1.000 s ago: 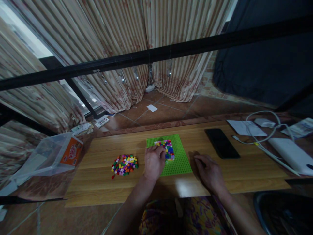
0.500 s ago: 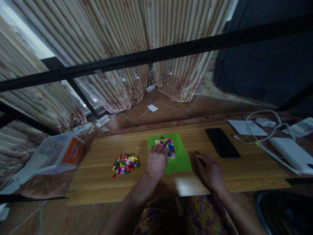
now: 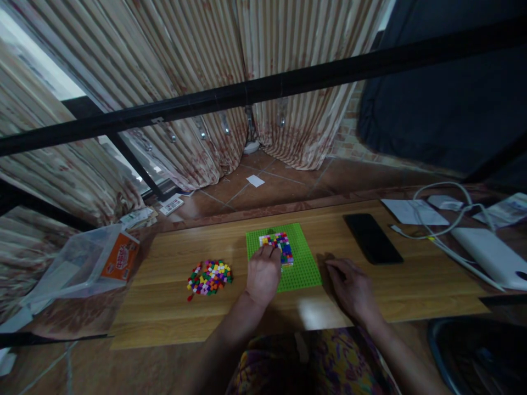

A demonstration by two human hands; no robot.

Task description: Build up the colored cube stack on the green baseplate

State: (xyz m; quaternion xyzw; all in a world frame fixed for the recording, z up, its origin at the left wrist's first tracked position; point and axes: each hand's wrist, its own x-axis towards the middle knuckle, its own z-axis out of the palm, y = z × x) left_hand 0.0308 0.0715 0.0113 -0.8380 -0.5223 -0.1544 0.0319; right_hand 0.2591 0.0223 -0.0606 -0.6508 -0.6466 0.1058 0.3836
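In the head view, the left hand [image 3: 263, 274] rests on the green baseplate [image 3: 302, 269] mid-desk, fingers bent onto the coloured bricks [image 3: 280, 246] (tiny, hard, light; pinch by the sides). I cannot tell if it pinches one. The right hand [image 3: 353, 288] lies flat, holding nothing, beside the plate's right edge.

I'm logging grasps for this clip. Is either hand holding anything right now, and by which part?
It cannot be told. The left hand rests its fingertips on the coloured bricks on the green baseplate. The right hand lies flat on the table.
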